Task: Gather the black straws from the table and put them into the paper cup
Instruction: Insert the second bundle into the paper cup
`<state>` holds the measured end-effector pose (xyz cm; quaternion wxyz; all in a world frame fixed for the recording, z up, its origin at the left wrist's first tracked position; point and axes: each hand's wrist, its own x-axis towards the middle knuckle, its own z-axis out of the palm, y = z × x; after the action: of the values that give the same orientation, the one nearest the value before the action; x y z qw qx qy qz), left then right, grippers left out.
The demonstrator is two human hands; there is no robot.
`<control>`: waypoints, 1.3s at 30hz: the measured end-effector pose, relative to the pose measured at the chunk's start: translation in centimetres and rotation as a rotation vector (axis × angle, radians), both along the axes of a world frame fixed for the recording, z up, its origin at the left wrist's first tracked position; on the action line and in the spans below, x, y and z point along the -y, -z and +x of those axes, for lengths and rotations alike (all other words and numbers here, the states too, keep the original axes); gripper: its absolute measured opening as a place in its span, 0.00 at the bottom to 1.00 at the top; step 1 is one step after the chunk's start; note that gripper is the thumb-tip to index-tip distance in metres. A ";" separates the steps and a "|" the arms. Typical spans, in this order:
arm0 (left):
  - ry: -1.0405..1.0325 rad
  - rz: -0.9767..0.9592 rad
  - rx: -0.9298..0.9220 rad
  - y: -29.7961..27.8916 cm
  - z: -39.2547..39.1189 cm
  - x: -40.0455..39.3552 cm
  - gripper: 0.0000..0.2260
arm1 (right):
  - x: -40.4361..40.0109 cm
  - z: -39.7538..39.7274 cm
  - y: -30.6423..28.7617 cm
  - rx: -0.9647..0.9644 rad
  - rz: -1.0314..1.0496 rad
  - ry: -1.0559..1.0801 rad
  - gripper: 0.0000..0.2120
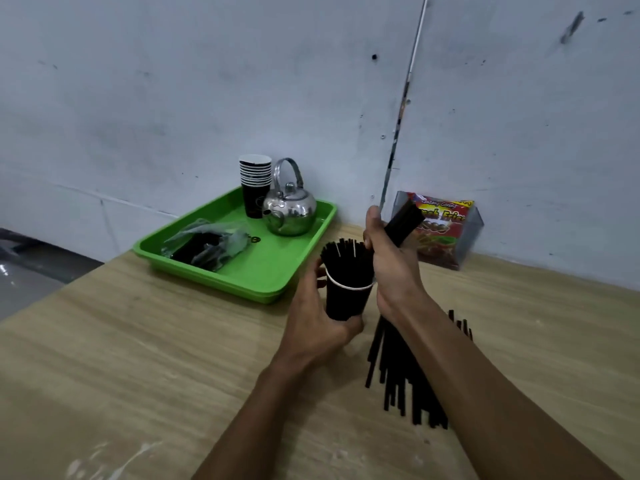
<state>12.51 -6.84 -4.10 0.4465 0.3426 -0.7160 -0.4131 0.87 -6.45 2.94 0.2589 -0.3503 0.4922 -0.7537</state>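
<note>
A black paper cup (346, 301) with a white rim stands upright on the wooden table, with several black straws (343, 259) sticking out of it. My left hand (317, 318) grips the cup from its left side and base. My right hand (389, 265) sits just right of the cup and grips a bundle of black straws (403, 221) that points up and to the right. More loose black straws (398, 372) lie on the table under my right forearm, partly hidden by it.
A green tray (270, 271) at the back holds a stack of paper cups (255, 183), a steel kettle (290, 211) and a plastic bag of dark items (207, 245). A snack packet (441, 230) leans on the wall. The table's edge runs along the left.
</note>
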 end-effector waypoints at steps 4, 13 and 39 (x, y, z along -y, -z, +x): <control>-0.001 0.049 0.014 0.2 -0.1 0.1 0.38 | 0.1 0.7 1.8 -0.079 0.220 0.040 0.22; -0.005 0.061 0.009 0.4 0.0 0.1 0.31 | -1.2 0.8 2.1 -0.184 0.315 -0.092 0.12; -0.032 0.055 0.021 0.6 -0.2 0.5 0.32 | -3.5 -1.1 -1.3 -0.508 0.291 -0.091 0.33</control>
<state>12.29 -7.33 -4.70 0.4360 0.3705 -0.7034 -0.4217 -0.21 -2.93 4.28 0.2085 -0.5086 0.6278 -0.5511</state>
